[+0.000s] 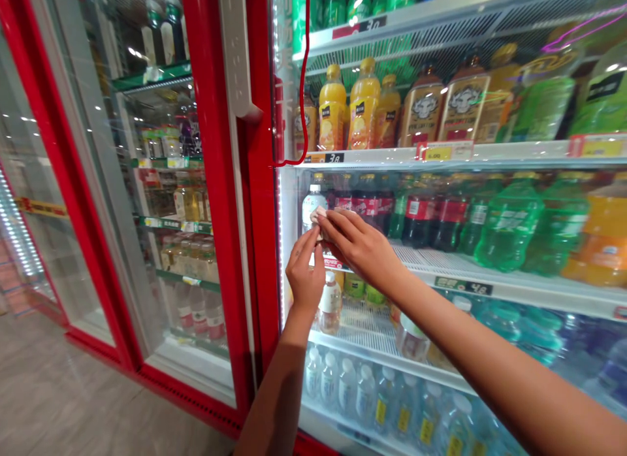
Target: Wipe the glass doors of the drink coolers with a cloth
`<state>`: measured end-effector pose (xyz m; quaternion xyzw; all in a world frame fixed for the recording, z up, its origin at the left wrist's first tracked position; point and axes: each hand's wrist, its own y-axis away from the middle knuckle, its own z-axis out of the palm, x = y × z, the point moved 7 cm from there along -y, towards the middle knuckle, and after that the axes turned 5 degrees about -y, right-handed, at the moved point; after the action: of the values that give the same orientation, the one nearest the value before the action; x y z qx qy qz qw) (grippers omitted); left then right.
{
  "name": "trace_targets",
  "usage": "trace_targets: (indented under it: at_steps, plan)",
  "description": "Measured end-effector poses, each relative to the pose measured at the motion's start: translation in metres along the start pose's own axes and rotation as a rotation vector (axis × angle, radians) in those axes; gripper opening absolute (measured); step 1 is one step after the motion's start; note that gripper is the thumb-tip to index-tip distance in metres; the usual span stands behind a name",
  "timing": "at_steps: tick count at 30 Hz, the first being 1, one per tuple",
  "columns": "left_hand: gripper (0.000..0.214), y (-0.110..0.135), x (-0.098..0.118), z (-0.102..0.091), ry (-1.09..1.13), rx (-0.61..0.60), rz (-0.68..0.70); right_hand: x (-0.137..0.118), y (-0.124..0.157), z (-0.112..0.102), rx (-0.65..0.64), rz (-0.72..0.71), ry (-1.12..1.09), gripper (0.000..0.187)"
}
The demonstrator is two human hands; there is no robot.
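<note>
Both hands meet in front of a lit drinks cooler, at the level of its middle shelf. Between the fingertips is a small, whitish, crumpled piece [318, 214] that looks like tissue or cloth; the fingers cover most of it. My right hand [356, 242] comes in from the right and pinches it from above. From below, my left hand [306, 268] has its thumb and fingers closed on its lower part. Just behind the fingertips stands a white-capped bottle [313, 200], partly hidden. Below it, another pale-labelled bottle [330, 302] stands beside my left wrist.
A red door frame [267, 247] and a grey vertical handle [238, 57] stand to the left. Green soda bottles [509, 224], orange juice bottles [365, 106] and water bottles [365, 390] line the shelves. Further left is another glass-fronted cooler [186, 312] above the grey floor [88, 397].
</note>
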<state>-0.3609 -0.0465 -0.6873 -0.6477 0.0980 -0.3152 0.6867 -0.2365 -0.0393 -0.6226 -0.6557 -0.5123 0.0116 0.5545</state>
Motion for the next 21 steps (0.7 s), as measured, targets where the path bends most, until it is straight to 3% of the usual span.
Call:
trace_targets:
  at_steps: [3,7,10,15,21]
  plan:
    - [0.045,-0.003,-0.004,-0.001,0.149,-0.085,-0.066,0.013,-0.007,-0.002,0.011,0.007,0.036,0.049]
    - [0.043,-0.003,-0.01,-0.018,0.18,0.061,-0.136,0.026,-0.021,-0.008,0.092,0.039,0.029,0.043]
    - [0.041,-0.002,-0.007,-0.024,0.136,0.115,-0.094,0.025,-0.021,-0.01,0.138,0.08,0.001,0.045]
    - [0.04,0.0,0.001,-0.033,0.106,0.15,-0.023,0.006,0.004,-0.009,0.059,-0.082,-0.007,0.043]
    - [0.044,0.007,0.009,-0.028,0.065,0.046,0.038,0.022,0.001,-0.019,0.142,0.171,0.043,0.046]
